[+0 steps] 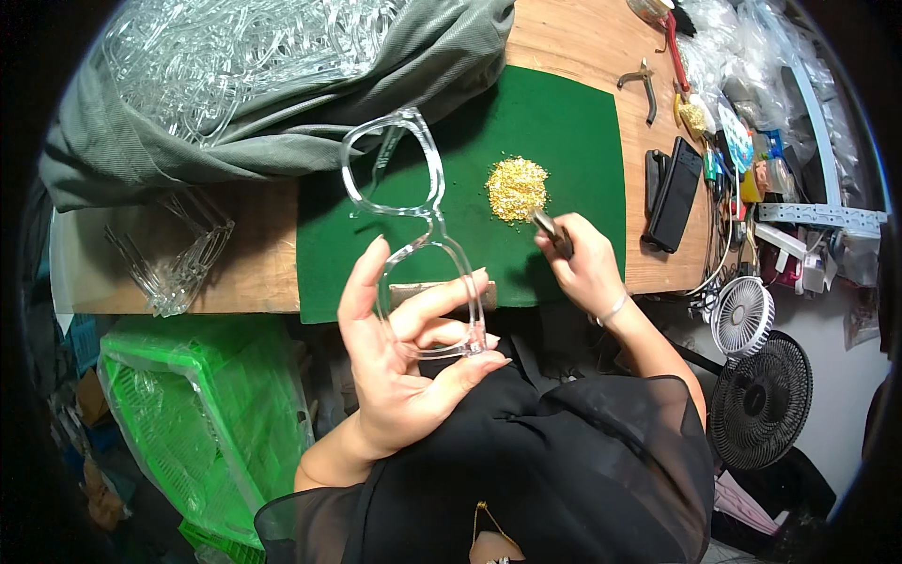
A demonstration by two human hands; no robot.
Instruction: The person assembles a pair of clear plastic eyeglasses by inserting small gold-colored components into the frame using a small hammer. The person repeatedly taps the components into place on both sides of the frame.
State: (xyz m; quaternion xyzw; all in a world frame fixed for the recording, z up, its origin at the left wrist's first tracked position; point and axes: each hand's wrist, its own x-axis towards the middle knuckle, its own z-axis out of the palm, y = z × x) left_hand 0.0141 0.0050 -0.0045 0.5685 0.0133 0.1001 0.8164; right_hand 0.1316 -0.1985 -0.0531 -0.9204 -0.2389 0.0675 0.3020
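My left hand point(404, 367) is closed on a clear plastic eyeglass frame point(440, 193), gripping the near lens rim between fingers and thumb. The frame stands up on end, its other rim over the green mat point(460, 103). In my right hand point(590, 268) is a small dark hand tool that looks like pliers point(554, 235), mostly covered by the fingers. Its tip reaches the near edge of a heap of tiny gold and silver metal pieces point(517, 188) on the mat. A few pieces lie scattered round the heap.
Back left, a grey cloth point(451, 66) holds many clear frames point(244, 56). More clear frames point(183, 254) lie at the table's left. A black phone point(675, 193), pliers point(641, 89) and cables are on the right. Green crates point(207, 404) stand below left, fans point(742, 315) below right.
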